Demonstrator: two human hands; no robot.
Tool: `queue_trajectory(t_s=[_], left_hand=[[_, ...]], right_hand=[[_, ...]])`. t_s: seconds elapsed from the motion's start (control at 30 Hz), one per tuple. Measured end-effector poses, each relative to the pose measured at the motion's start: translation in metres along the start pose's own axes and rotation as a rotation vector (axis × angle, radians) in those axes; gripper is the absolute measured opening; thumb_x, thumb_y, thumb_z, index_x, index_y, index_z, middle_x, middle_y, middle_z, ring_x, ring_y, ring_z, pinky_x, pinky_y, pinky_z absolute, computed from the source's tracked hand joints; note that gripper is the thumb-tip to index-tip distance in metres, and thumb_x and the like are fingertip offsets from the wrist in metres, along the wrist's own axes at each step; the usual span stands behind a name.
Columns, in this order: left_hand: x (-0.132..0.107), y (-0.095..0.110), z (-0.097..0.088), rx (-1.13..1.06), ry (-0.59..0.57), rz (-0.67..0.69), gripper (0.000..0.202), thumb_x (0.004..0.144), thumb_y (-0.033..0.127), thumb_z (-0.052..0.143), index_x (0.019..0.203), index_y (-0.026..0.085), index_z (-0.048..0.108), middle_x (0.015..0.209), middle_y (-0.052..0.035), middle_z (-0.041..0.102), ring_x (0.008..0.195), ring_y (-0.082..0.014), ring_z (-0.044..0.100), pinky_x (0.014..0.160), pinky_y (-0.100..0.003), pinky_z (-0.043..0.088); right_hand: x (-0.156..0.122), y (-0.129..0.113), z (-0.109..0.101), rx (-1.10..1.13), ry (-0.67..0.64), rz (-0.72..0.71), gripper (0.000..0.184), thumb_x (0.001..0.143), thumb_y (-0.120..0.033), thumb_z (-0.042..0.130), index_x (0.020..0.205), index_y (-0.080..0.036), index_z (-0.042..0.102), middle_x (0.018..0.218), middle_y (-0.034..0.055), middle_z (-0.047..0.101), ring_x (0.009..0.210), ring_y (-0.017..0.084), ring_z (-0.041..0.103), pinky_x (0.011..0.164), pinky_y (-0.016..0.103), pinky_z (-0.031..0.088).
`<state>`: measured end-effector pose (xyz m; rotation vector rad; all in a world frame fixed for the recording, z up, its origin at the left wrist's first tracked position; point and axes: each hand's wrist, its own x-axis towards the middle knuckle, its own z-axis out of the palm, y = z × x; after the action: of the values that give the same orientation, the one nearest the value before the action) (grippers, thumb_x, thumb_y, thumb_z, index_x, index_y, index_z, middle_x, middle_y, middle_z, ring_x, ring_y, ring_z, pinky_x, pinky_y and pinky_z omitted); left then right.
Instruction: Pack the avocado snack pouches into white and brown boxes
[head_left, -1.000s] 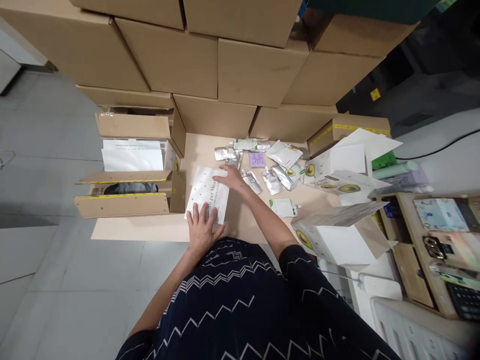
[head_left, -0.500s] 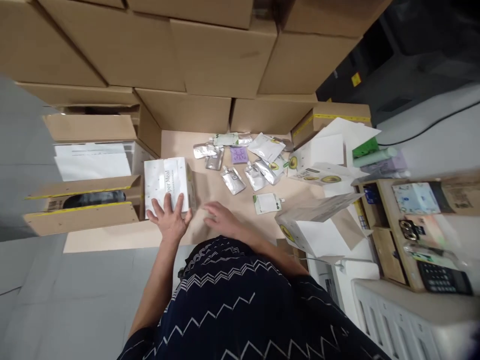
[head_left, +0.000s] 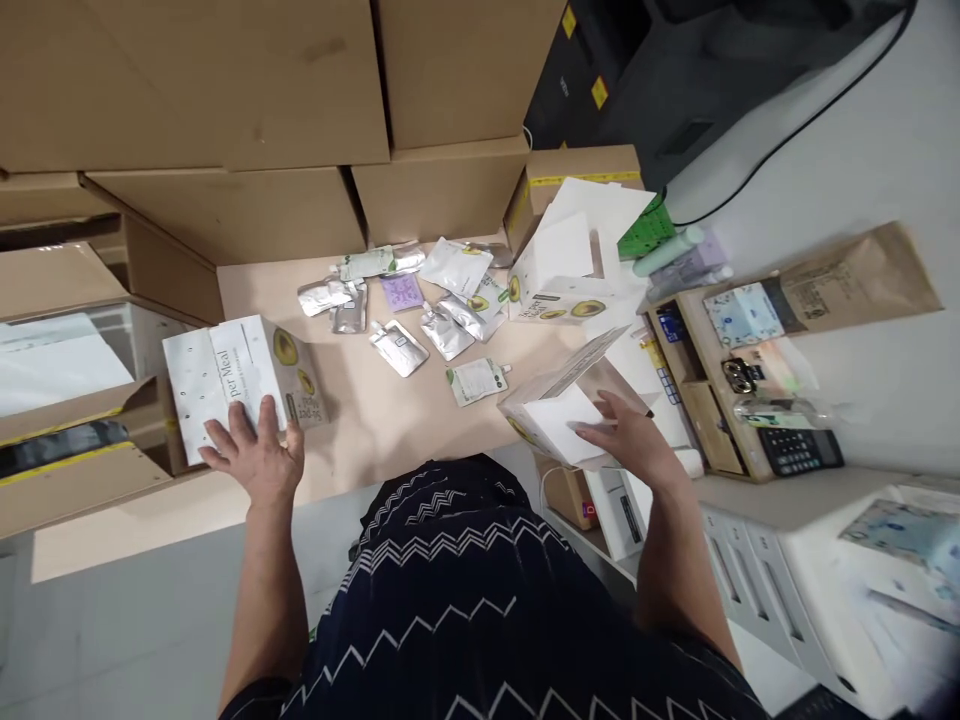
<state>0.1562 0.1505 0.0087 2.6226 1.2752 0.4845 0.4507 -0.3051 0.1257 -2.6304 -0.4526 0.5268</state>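
My left hand (head_left: 259, 455) lies with spread fingers on top of a closed white carton (head_left: 202, 375) printed with avocados, at the left of the table. To the right, my right hand (head_left: 630, 437) reaches over an open white carton (head_left: 551, 425), its fingers apart at the opening; contact with the flaps is hard to make out. Behind that stands another open avocado-print carton (head_left: 559, 280) with raised flaps. Between the cartons lie several silver spout pouches (head_left: 400, 348), a green-and-white pouch (head_left: 478, 381) and a purple square packet (head_left: 402, 292).
Stacked brown cardboard boxes (head_left: 277, 215) line the back. Open brown boxes (head_left: 82, 450) crowd the left edge. On the right are a wooden organizer (head_left: 709, 425), a calculator (head_left: 801, 451) and white drawers (head_left: 757, 560). A black machine (head_left: 645, 110) stands at the back right.
My right hand has moved from beside the closed carton across to the open carton on the right. My left hand stays on the closed carton. The view has shifted to the right.
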Motion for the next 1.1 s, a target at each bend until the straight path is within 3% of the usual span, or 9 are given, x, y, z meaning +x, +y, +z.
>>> queue_trajectory(t_s=[0.1, 0.17, 0.43, 0.53, 0.6, 0.73, 0.87, 1.0, 1.1], left_hand=[[-0.003, 0.006, -0.003, -0.02, 0.002, -0.011, 0.055, 0.09, 0.041, 0.055, 0.142, 0.023, 0.053, 0.157, -0.0173, 0.036, 0.149, -0.0456, 0.016, 0.114, -0.07, 0.008], [-0.005, 0.006, -0.005, -0.035, 0.002, 0.001, 0.053, 0.09, 0.041, 0.056, 0.139, 0.023, 0.056, 0.156, -0.0176, 0.037, 0.149, -0.0451, 0.018, 0.114, -0.07, 0.009], [-0.009, 0.006, -0.018, -0.157, 0.035, 0.032, 0.047, 0.087, 0.041, 0.065, 0.129, 0.022, 0.063, 0.15, -0.0191, 0.041, 0.147, -0.0436, 0.022, 0.115, -0.07, 0.013], [-0.024, 0.021, -0.036, -0.303, 0.037, 0.063, 0.042, 0.091, 0.045, 0.059, 0.124, 0.019, 0.065, 0.137, -0.017, 0.052, 0.135, -0.0335, 0.043, 0.113, -0.056, 0.032], [-0.04, 0.033, -0.046, -0.455, -0.054, 0.07, 0.039, 0.096, 0.044, 0.049, 0.122, 0.02, 0.065, 0.124, -0.0128, 0.06, 0.121, -0.026, 0.055, 0.105, -0.046, 0.045], [-0.07, 0.041, -0.041, -0.635, -0.306, 0.02, 0.048, 0.096, 0.044, 0.048, 0.138, 0.021, 0.053, 0.131, -0.0122, 0.059, 0.104, -0.0212, 0.064, 0.09, -0.038, 0.055], [-0.091, 0.023, -0.02, -0.604, -0.317, -0.044, 0.044, 0.089, 0.034, 0.053, 0.129, 0.017, 0.058, 0.126, -0.0136, 0.063, 0.103, -0.0238, 0.066, 0.083, -0.038, 0.057], [-0.102, 0.004, -0.028, -0.503, -0.135, -0.105, 0.018, 0.086, 0.023, 0.048, 0.091, 0.019, 0.065, 0.088, -0.0055, 0.067, 0.081, -0.0186, 0.065, 0.071, -0.033, 0.056], [-0.104, 0.004, -0.055, -0.501, 0.127, -0.073, 0.024, 0.091, 0.017, 0.039, 0.084, 0.021, 0.062, 0.083, -0.0047, 0.065, 0.084, -0.0173, 0.065, 0.077, -0.034, 0.056]], right_hand=[[0.006, -0.005, 0.013, 0.091, -0.241, -0.036, 0.046, 0.084, -0.057, 0.06, 0.103, -0.018, 0.074, 0.091, 0.0067, 0.077, 0.082, 0.026, 0.071, 0.068, 0.033, 0.055], [-0.001, -0.025, 0.017, 0.061, -0.252, -0.093, 0.043, 0.092, -0.054, 0.05, 0.091, -0.019, 0.075, 0.081, 0.0039, 0.076, 0.073, 0.024, 0.07, 0.063, 0.03, 0.052], [-0.064, -0.14, 0.027, -0.379, 0.258, -0.462, 0.038, 0.099, -0.023, 0.041, 0.127, -0.025, 0.066, 0.114, 0.0062, 0.074, 0.091, 0.021, 0.07, 0.069, 0.03, 0.052], [-0.073, -0.178, 0.044, -0.376, 0.355, -0.638, 0.043, 0.095, -0.012, 0.044, 0.13, -0.025, 0.064, 0.113, 0.0045, 0.074, 0.09, 0.018, 0.067, 0.07, 0.029, 0.052], [-0.071, -0.2, 0.06, -0.362, 0.351, -0.787, 0.045, 0.094, -0.009, 0.046, 0.134, -0.023, 0.061, 0.115, 0.0049, 0.073, 0.09, 0.018, 0.064, 0.072, 0.029, 0.05], [-0.06, -0.23, 0.094, -0.311, 0.154, -1.016, 0.045, 0.096, -0.012, 0.046, 0.14, -0.022, 0.055, 0.12, 0.0076, 0.069, 0.094, 0.021, 0.058, 0.078, 0.034, 0.046], [-0.058, -0.245, 0.121, -0.287, -0.148, -1.105, 0.042, 0.096, -0.011, 0.045, 0.134, -0.024, 0.059, 0.115, 0.0089, 0.068, 0.096, 0.025, 0.053, 0.081, 0.037, 0.042], [-0.067, -0.245, 0.15, -0.339, -0.352, -1.178, 0.039, 0.094, -0.009, 0.047, 0.127, -0.022, 0.062, 0.112, 0.0084, 0.068, 0.092, 0.022, 0.05, 0.074, 0.034, 0.038], [-0.075, -0.243, 0.171, -0.377, -0.406, -1.206, 0.039, 0.094, -0.009, 0.048, 0.128, -0.021, 0.061, 0.111, 0.0082, 0.068, 0.092, 0.022, 0.05, 0.071, 0.033, 0.036]])
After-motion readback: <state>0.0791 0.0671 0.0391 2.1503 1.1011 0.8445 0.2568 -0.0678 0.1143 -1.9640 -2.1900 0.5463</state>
